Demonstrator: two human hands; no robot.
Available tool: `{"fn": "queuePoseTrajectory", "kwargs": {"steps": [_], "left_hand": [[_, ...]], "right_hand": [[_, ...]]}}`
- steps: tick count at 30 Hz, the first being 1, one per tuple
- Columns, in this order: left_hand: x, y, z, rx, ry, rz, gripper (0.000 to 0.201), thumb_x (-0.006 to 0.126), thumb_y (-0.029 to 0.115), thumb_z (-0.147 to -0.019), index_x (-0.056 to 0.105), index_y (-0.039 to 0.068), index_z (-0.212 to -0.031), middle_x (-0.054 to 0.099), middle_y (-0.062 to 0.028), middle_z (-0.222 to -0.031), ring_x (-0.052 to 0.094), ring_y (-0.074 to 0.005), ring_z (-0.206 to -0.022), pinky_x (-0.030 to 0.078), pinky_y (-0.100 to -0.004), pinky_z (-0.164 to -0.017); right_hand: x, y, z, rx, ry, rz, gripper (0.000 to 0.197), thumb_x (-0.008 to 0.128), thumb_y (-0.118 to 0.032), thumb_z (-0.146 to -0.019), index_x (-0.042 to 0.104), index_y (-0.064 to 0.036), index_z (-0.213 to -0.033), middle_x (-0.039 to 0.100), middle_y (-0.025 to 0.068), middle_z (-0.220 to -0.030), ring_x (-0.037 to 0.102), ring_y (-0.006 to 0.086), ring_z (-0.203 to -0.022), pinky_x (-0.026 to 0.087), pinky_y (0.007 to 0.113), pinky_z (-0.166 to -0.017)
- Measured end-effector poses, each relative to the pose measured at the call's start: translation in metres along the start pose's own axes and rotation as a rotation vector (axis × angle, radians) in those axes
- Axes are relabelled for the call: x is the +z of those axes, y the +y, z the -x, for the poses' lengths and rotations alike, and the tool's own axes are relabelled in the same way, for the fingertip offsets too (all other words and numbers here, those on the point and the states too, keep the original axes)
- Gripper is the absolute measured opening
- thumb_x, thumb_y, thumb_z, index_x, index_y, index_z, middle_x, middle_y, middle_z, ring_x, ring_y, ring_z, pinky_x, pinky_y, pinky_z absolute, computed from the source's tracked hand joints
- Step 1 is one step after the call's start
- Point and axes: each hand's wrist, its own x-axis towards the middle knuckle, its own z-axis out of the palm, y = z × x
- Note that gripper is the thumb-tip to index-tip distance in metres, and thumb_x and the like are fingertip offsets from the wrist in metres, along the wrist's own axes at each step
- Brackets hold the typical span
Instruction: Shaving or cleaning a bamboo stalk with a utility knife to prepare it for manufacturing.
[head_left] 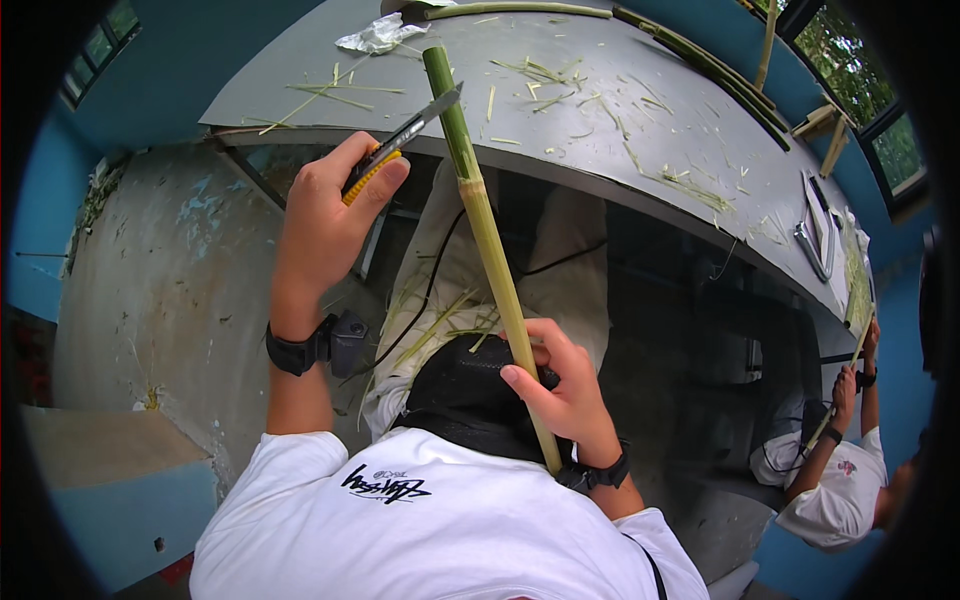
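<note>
From the head view, a long green stalk runs almost straight up and down the picture, leaning a little so its top is more to the left and its bottom more to the right. Its top end rests on the edge of the grey surface, and its bottom end comes down near the person's chest. The top part is darker green and the lower part is paler and yellowish. The right hand is wrapped around the lower part of the stalk, with the fingers closed on it. The left hand is higher up and to the left of the stalk, gripping a yellow and black knife. The knife blade points up and to the right and touches the stalk near its top. Thin green peelings lie all over the grey surface, and more long stalks lie along its far side. A crumpled bit of clear plastic sits near the far left edge. Both wrists wear black bands. At the lower right, another person in a white shirt holds a stalk too, well apart.
</note>
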Motion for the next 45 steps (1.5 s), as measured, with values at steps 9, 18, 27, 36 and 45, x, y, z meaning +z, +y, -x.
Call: {"fn": "queuePoseTrajectory", "kwargs": {"steps": [9, 18, 27, 36, 45], "left_hand": [[-0.007, 0.004, 0.007, 0.09, -0.268, -0.143, 0.048, 0.065, 0.047, -0.098, 0.059, 0.001, -0.084, 0.052, -0.0144, -0.064, 0.051, -0.0328, -0.058, 0.04, -0.0398, -0.057], [-0.01, 0.007, 0.009, 0.045, -0.321, -0.169, 0.04, 0.067, 0.038, -0.096, 0.062, 0.0, -0.087, 0.051, -0.0156, -0.065, 0.048, -0.0307, -0.058, 0.038, -0.0384, -0.057], [-0.014, 0.003, 0.009, 0.016, -0.37, -0.135, 0.042, 0.066, 0.038, -0.097, 0.061, -0.002, -0.087, 0.046, -0.0163, -0.065, 0.041, -0.0294, -0.058, 0.034, -0.0383, -0.056], [-0.013, 0.005, 0.005, 0.017, -0.365, -0.128, 0.044, 0.068, 0.039, -0.096, 0.06, -0.002, -0.084, 0.047, -0.0167, -0.065, 0.043, -0.0314, -0.057, 0.034, -0.0389, -0.056], [-0.012, 0.016, 0.0, 0.035, -0.306, -0.358, 0.05, 0.069, 0.048, -0.094, 0.059, 0.001, -0.08, 0.052, -0.0165, -0.061, 0.051, -0.0374, -0.058, 0.037, -0.0429, -0.056]], "right_hand": [[0.005, -0.001, -0.002, 0.044, 0.02, -0.01, 0.036, 0.071, -0.009, -0.093, 0.057, 0.0017, -0.124, 0.069, 0.0083, -0.076, 0.062, 0.0126, -0.064, 0.043, 0.026, -0.061], [0.006, -0.001, -0.002, 0.05, 0.004, 0.012, 0.036, 0.072, -0.009, -0.093, 0.057, 0.002, -0.123, 0.074, 0.0131, -0.081, 0.067, 0.017, -0.066, 0.047, 0.027, -0.061], [0.005, 0.0, -0.003, 0.064, 0.007, 0.005, 0.035, 0.072, -0.008, -0.093, 0.057, 0.002, -0.123, 0.073, 0.013, -0.079, 0.065, 0.0169, -0.063, 0.046, 0.027, -0.061], [0.007, 0.001, -0.004, 0.062, 0.017, -0.008, 0.038, 0.071, -0.007, -0.093, 0.057, 0.0025, -0.127, 0.07, 0.0112, -0.077, 0.064, 0.0155, -0.063, 0.046, 0.027, -0.062], [0.006, 0.008, -0.002, -0.041, 0.062, -0.02, 0.047, 0.069, -0.003, -0.091, 0.059, 0.0042, -0.136, 0.063, 0.0048, -0.073, 0.059, 0.01, -0.058, 0.043, 0.025, -0.057]]}}
